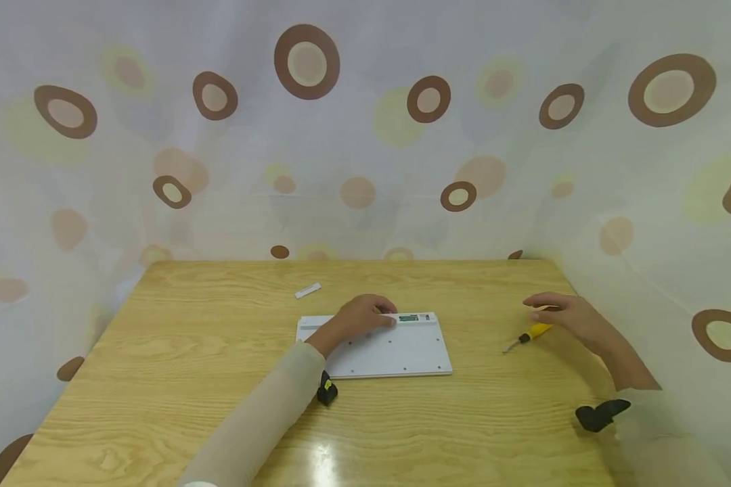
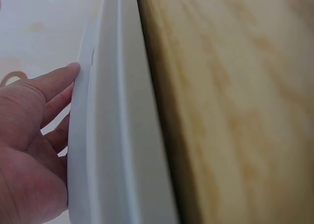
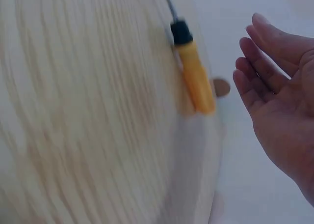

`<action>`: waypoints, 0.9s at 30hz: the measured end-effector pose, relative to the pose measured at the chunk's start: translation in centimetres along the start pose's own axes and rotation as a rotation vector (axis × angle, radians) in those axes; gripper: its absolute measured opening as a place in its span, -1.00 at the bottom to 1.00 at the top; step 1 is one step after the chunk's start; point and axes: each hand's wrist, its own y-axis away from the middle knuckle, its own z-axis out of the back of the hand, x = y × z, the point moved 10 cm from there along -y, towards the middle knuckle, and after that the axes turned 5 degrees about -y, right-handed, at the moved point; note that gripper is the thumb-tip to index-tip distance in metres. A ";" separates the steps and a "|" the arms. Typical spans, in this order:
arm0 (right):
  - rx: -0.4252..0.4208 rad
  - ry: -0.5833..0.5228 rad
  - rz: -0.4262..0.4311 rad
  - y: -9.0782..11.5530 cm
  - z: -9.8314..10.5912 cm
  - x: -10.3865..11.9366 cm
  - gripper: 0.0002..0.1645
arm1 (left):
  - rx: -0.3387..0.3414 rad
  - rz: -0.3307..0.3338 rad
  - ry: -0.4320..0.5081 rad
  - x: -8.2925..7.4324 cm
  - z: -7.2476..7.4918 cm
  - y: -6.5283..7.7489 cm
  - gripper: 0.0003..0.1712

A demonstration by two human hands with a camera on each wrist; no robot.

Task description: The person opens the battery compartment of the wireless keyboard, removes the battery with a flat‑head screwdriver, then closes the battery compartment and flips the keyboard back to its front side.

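A white keyboard (image 1: 396,352) lies face down on the table, small screws dotting its back. Near its far right corner is an uncovered slot with green batteries (image 1: 409,318) in it. My left hand (image 1: 359,316) grips the far edge beside that slot, thumb on the back and fingers curled past the edge; in the left wrist view the hand (image 2: 34,140) is against the keyboard's side (image 2: 105,135). Off to the right, my right hand (image 1: 575,321) hovers with loose fingers over a screwdriver (image 1: 537,331) with a yellow handle. The right wrist view has that hand (image 3: 284,96) apart from the screwdriver (image 3: 195,76).
A small white strip (image 1: 308,291), like a battery cover, lies behind the keyboard. The wooden table (image 1: 189,379) meets a patterned cloth (image 1: 365,149) at the back and on both sides.
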 end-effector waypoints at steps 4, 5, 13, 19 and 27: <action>0.031 0.029 -0.037 0.3 1.2 -1.8 -0.40 | 0.000 0.010 -0.005 0.2 -0.1 -0.1 -0.70; 0.036 0.029 -0.042 0.3 1.3 -2.2 -0.39 | 0.000 0.013 -0.006 0.3 -0.1 -0.1 -0.70; 0.064 -0.049 -0.088 0.2 1.6 -5.1 -0.36 | 0.012 0.006 0.013 0.3 -0.1 -0.3 -0.71; 0.033 -0.013 -0.094 -0.1 1.6 -6.3 -0.39 | 0.031 0.005 0.029 0.1 -0.1 -0.2 -0.70; 0.020 0.006 -0.069 -0.4 1.4 -6.7 -0.44 | 0.040 0.004 0.039 -0.1 -0.1 -0.2 -0.70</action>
